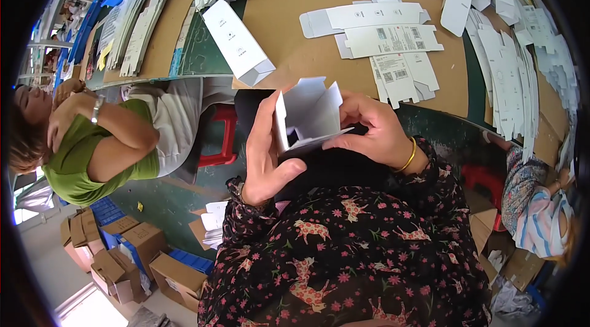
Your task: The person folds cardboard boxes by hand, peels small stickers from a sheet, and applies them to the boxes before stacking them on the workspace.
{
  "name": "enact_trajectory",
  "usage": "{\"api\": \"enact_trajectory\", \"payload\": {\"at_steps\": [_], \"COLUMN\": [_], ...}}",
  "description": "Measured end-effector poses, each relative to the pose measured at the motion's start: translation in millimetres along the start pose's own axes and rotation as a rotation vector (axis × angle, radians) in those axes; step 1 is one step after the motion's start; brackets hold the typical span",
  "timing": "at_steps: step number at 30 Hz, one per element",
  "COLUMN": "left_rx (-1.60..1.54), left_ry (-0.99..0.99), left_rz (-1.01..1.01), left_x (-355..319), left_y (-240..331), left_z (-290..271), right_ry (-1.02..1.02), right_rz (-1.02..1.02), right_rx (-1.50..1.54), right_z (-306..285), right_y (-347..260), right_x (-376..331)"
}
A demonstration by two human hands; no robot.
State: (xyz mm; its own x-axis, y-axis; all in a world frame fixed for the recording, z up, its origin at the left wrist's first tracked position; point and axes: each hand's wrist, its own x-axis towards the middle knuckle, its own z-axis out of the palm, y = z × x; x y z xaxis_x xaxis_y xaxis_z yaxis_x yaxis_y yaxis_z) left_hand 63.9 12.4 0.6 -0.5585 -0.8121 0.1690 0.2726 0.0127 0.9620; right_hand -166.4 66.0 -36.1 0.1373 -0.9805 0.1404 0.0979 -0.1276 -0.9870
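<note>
Both my hands hold a small white cardboard box (pixel 307 112) with its end flaps standing open, just below the table's front edge. My left hand (pixel 265 155) wraps the box's left side, thumb under it. My right hand (pixel 375 127), a gold bangle on the wrist, pinches the right flaps with bent fingers. A finished long white box (pixel 236 41) lies on the brown table (pixel 289 26) just beyond my hands. Flat unfolded white box blanks (pixel 381 38) lie to the right of it.
Stacks of flat white blanks (pixel 516 75) line the table's right side and far left (pixel 138 32). A person in a green top (pixel 92 149) sits at left, a red stool (pixel 221 136) near them. Another person (pixel 534 204) sits at right. Brown cartons (pixel 135 259) stand on the floor.
</note>
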Motion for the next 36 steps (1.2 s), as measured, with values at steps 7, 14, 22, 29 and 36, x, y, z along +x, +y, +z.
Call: {"api": "enact_trajectory", "payload": {"at_steps": [7,14,22,29,36], "left_rx": [0.482,0.430,0.237,0.405,0.494], "left_ry": [0.017,0.188,0.253,0.200,0.237], "left_rz": [-0.061,-0.001,-0.125,-0.075,0.056], "left_x": [2,-15,-9,-2,8], "left_y": [5,-23,-26,-19,-22], "left_z": [12,3,9,19,35], "right_ry": [0.103,0.018,0.078,0.036,-0.024], "right_rz": [-0.046,-0.077,-0.224,-0.251,-0.352], "right_rx": [-0.223,-0.208,-0.188,-0.243,-0.351], "right_z": [6,14,12,6,-22], "right_y": [-24,-3,-10,-13,-26], "right_x": [-10,0,-7,-12,-37]}}
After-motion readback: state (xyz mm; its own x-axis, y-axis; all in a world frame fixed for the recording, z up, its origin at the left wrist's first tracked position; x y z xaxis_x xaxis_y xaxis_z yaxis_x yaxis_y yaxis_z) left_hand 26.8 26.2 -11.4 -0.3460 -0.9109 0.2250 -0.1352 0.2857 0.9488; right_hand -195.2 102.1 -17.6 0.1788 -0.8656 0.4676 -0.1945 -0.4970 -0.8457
